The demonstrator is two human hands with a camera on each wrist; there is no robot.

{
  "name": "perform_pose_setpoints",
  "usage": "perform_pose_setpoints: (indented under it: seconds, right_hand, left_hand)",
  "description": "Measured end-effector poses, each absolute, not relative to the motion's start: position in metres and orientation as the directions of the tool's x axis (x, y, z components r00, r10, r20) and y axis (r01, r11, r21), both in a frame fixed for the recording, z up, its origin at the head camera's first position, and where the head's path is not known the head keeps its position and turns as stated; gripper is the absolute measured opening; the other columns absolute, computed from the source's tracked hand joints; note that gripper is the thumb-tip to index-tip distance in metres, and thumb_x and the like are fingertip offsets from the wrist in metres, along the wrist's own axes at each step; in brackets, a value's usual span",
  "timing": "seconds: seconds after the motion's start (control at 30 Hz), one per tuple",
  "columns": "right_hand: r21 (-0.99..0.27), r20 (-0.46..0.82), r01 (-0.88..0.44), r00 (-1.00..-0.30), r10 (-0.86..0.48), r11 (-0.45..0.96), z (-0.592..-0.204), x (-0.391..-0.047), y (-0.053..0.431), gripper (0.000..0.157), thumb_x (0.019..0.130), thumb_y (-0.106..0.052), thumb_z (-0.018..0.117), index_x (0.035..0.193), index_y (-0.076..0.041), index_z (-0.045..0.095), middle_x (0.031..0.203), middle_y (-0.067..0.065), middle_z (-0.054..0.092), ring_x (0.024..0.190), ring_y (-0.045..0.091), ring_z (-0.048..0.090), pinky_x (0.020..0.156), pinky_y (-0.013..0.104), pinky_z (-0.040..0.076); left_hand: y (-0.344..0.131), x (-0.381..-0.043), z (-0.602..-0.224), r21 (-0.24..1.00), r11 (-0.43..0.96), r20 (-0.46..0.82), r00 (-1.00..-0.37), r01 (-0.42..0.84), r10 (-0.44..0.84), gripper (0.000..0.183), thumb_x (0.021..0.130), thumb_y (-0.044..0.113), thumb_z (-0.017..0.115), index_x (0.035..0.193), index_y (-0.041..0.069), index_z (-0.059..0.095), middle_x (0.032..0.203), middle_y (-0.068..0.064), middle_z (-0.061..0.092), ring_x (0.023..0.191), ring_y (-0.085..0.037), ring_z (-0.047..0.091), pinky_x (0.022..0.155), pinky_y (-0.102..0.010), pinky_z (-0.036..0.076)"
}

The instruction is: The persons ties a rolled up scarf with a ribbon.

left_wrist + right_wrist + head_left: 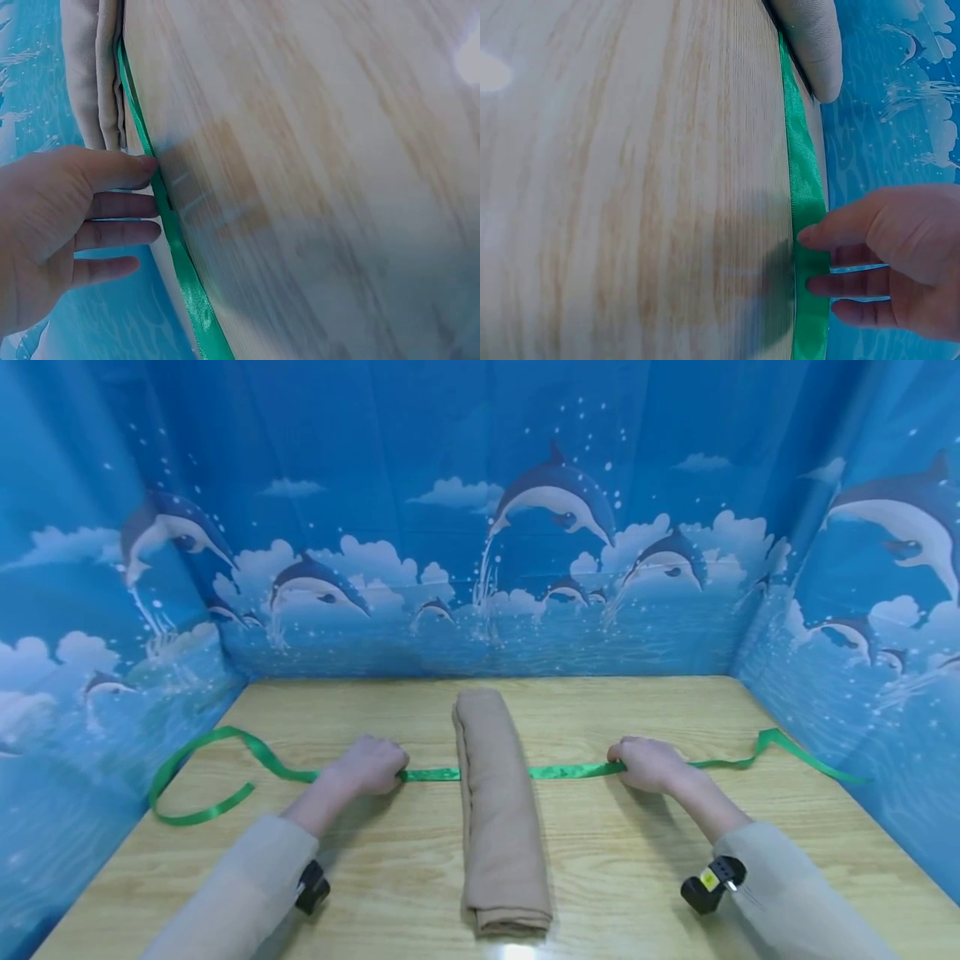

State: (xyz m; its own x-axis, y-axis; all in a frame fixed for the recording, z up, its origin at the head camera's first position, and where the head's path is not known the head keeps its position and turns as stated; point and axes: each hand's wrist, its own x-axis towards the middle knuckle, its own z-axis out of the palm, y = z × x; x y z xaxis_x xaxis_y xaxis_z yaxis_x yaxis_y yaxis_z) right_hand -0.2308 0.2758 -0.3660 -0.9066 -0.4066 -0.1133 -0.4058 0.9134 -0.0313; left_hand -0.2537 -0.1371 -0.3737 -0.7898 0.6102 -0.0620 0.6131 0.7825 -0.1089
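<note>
A long green satin ribbon (570,772) runs crosswise on the table and passes under a rolled or folded brown cloth (501,810). The cloth lies lengthwise in the middle. On its left, my left hand (372,766) pinches the ribbon between thumb and fingertips. My right hand (647,763) pinches it on the other side, thumb on the near face in the right wrist view. Between the hands the ribbon lies nearly straight; the stretch beneath the cloth is hidden.
The light wooden table (600,877) is enclosed by a blue dolphin-print curtain (390,460) at the back and sides. The ribbon's left end curls in a loop on the table. Its right end stretches over the right edge. Small black cameras sit at both wrists.
</note>
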Motion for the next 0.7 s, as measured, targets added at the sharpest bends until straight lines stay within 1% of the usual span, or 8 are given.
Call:
perform_pose_setpoints:
  seconds: [0.13,0.3,0.4,0.5,0.57,0.63,0.7]
  right_hand:
    - [-0.015,-0.107,-0.403,-0.909,-0.402,0.915,-0.3659,-0.2313,0.2767,0.016,0.084,0.0,0.059,0.096,-0.005,0.068,0.09,0.009,0.064,0.086,0.029,0.062,0.073,0.045,0.051]
    - [-0.036,-0.095,-0.392,-0.914,-0.393,0.919,-0.3658,-0.2322,0.2786,0.018,0.085,0.003,0.052,0.086,-0.008,0.067,0.085,0.007,0.065,0.081,0.028,0.063,0.067,0.043,0.052]
    - [-0.05,-0.089,-0.387,-0.917,-0.39,0.921,-0.3655,-0.2326,0.2797,0.019,0.087,0.001,0.05,0.087,-0.007,0.067,0.086,0.007,0.066,0.081,0.028,0.064,0.067,0.043,0.052]
    - [-0.067,-0.078,-0.384,-0.918,-0.388,0.921,-0.3655,-0.2327,0.2812,0.02,0.089,0.0,0.049,0.093,-0.005,0.068,0.091,0.01,0.068,0.085,0.03,0.064,0.072,0.044,0.052]
    - [-0.082,-0.07,-0.391,-0.915,-0.396,0.917,-0.3649,-0.2322,0.2819,0.018,0.09,-0.001,0.05,0.096,-0.003,0.067,0.092,0.011,0.067,0.085,0.029,0.064,0.072,0.043,0.052]
    - [-0.109,-0.068,-0.397,-0.912,-0.406,0.911,-0.3646,-0.2322,0.283,0.014,0.089,-0.004,0.054,0.094,-0.003,0.066,0.088,0.009,0.067,0.08,0.025,0.063,0.069,0.04,0.052]
    - [-0.134,-0.075,-0.401,-0.908,-0.412,0.906,-0.3644,-0.2322,0.284,0.009,0.088,-0.008,0.059,0.092,-0.003,0.065,0.082,0.005,0.064,0.072,0.019,0.059,0.063,0.036,0.049]
  left_hand:
    - [-0.1361,-0.2525,-0.3751,-0.126,0.757,-0.034,-0.766,0.641,0.642,0.023,0.081,0.007,0.062,0.063,0.014,0.05,0.06,0.002,0.051,0.052,-0.013,0.043,0.048,-0.032,0.041]
    - [-0.1341,-0.251,-0.3755,-0.144,0.739,-0.015,-0.748,0.658,0.663,0.023,0.079,0.002,0.061,0.061,0.013,0.05,0.063,0.0,0.056,0.054,-0.015,0.049,0.049,-0.034,0.045]
    - [-0.1331,-0.2503,-0.3755,-0.152,0.734,-0.006,-0.743,0.662,0.669,0.024,0.079,0.0,0.059,0.061,0.013,0.05,0.063,0.0,0.056,0.055,-0.016,0.051,0.049,-0.035,0.045]
    - [-0.133,-0.2499,-0.3762,-0.163,0.731,0.005,-0.74,0.663,0.673,0.025,0.078,-0.001,0.059,0.06,0.013,0.05,0.064,-0.001,0.057,0.055,-0.016,0.052,0.05,-0.035,0.046]
    - [-0.1334,-0.25,-0.3772,-0.17,0.726,0.017,-0.734,0.667,0.679,0.024,0.077,-0.002,0.06,0.061,0.013,0.05,0.063,-0.001,0.057,0.055,-0.017,0.052,0.049,-0.035,0.045]
    - [-0.134,-0.2501,-0.3784,-0.176,0.722,0.024,-0.731,0.669,0.682,0.023,0.076,-0.002,0.06,0.061,0.012,0.051,0.063,-0.002,0.056,0.055,-0.018,0.052,0.049,-0.035,0.045]
    - [-0.1347,-0.2502,-0.3792,-0.174,0.722,0.031,-0.729,0.669,0.683,0.022,0.076,-0.002,0.06,0.062,0.011,0.051,0.063,-0.002,0.055,0.054,-0.018,0.052,0.048,-0.035,0.045]
